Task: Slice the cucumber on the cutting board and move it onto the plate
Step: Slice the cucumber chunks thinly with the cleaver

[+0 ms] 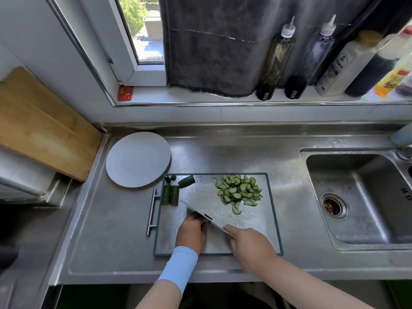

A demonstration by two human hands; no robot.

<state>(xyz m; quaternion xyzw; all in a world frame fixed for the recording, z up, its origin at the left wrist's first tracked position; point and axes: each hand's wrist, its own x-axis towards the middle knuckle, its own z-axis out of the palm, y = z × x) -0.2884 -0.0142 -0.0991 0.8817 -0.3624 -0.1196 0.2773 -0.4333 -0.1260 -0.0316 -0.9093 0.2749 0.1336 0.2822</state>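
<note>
head view: cut cucumber lies on a steel board [169,237] set on a metal counter [107,241]. two halves [170,195] sit side by side at the board's left edge, skin up, long axes running away from the person. a shorter chunk [186,181] lies just beyond them, slanted, its cut end pointing up and right. a small stub [170,179] rests in the far left corner. thin half-moon slices [239,190] are heaped on the far right part of the board, a few strays trailing toward the near side.

right hand [249,246] grasps the knife [196,211] by its handle, which the fist hides; the blade runs diagonally, tip toward the halves. left hand [191,230], in a pale blue sleeve [180,266], is curled just behind the blade, knuckles against it; whether anything is under the fingers cannot be told.

round grey plate [138,159] stands at the far left, its rim over the board's corner, no cucumber on it. sink [356,197] lies to the right, cut off by the frame. bottles [276,61] line the sill beside a dark towel [209,45]; their labels are too blurred to read. wood plank [40,126] leans at far left.
</note>
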